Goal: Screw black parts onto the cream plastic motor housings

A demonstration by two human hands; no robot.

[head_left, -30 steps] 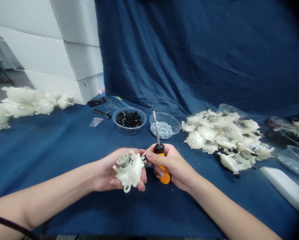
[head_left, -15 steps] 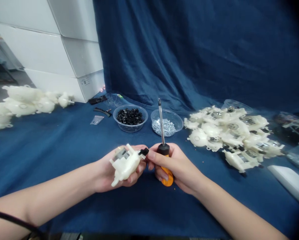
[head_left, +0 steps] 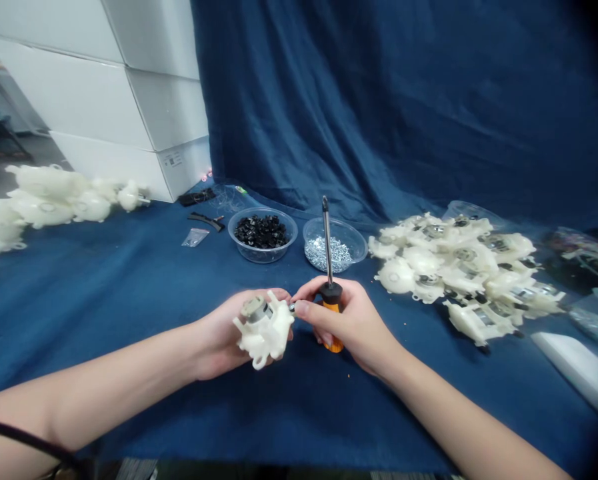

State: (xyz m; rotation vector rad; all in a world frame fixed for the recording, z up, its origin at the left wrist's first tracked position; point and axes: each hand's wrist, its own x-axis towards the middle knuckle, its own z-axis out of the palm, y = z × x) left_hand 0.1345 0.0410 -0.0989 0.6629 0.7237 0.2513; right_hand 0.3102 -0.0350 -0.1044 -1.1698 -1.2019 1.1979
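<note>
The left hand has its grip closed around a white motor housing just above the table. The right hand pinches at the housing's edge while palming an orange screwdriver, shaft up. This looks like a fitting step, and driving a screw would need the tip turned down

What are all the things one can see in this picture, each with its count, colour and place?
housing with motor: one, white and silver, in the left hand
screwdriver: one, orange handle, upright in the right hand
bowl of black parts: one, clear, behind the hands
bowl of screws: one, clear, right of the first bowl
housing piles: two, white, right of the hands and far left
boxes: several, white, stacked back left
small bag: one, clear, left of the bowls
cloth: blue, over table and backdrop
left hand: bare, gripping the housing
right hand: bare, around the screwdriver handle
</note>
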